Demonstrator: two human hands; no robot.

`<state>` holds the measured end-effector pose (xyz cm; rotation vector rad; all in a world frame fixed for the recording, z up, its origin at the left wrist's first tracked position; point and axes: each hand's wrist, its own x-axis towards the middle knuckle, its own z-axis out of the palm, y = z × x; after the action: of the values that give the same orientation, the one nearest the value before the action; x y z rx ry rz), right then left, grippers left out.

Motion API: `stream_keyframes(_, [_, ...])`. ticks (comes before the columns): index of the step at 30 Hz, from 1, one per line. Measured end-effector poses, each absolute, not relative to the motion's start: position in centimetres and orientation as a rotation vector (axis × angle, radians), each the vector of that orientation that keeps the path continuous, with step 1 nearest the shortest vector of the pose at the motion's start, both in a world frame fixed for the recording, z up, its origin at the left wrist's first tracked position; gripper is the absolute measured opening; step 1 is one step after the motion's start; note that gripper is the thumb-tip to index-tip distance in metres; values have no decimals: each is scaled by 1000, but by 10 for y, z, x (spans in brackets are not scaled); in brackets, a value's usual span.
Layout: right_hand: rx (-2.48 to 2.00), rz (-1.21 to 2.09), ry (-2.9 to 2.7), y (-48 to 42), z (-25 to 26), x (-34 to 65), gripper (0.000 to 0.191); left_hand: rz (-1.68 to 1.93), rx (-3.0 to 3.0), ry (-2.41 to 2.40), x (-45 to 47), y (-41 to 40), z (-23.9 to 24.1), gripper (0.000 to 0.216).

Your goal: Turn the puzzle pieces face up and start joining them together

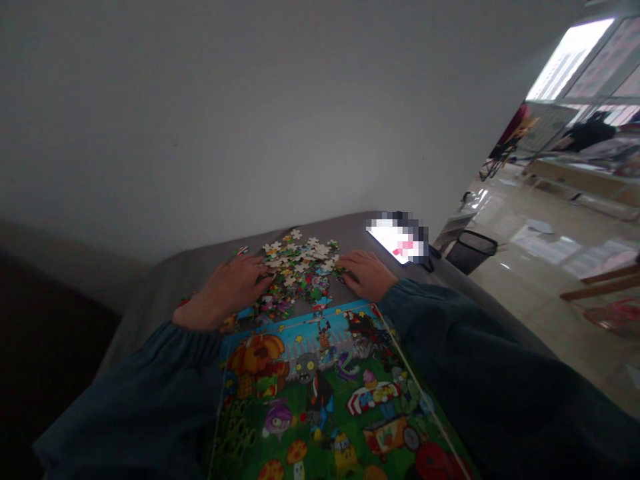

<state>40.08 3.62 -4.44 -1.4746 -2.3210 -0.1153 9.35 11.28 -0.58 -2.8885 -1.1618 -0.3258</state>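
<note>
A heap of jigsaw puzzle pieces lies loose on a grey cloth-covered surface, some with pale backs up and others with printed sides up. My left hand rests at the heap's left side, its fingers bent and thumb apart, touching pieces. On the opposite side, my right hand has its thumb and fingers apart around the heap's edge. No piece is clearly held in either hand; some fingertips are hard to make out. Nearest me lies a colourful cartoon puzzle board, with pumpkins, mushrooms and zombies on it.
Beyond the right hand lies a lit phone, partly blurred out. A grey wall rises behind the grey surface. Off the right edge, a dark mesh bin stands on the shiny floor. One stray piece sits left of the heap.
</note>
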Motion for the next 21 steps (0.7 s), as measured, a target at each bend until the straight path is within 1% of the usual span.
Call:
stream_keyframes(5, [-1393,17,-2328,37,-40,418,29,-253,-2934,-1030,130,86,-8,45])
stream_keyframes(8, [-1378,91,-2398,37,-41,424,30,-30,-3055,-938,150,67,-17,58])
stream_keyframes(9, [-1384,101,-2416,38,-42,426,31,57,-3081,-922,154,63,-19,58])
stream_keyframes(13, [-1399,108,-2439,42,-44,437,29,281,-3094,-897,151,62,-17,48])
stream_keyframes(19, [-1364,103,-2406,44,-43,451,23,335,-3141,-863,136,73,-5,47])
stream_keyframes(21, [-1370,79,-2359,44,-45,450,25,353,-3157,-860,133,73,-2,46])
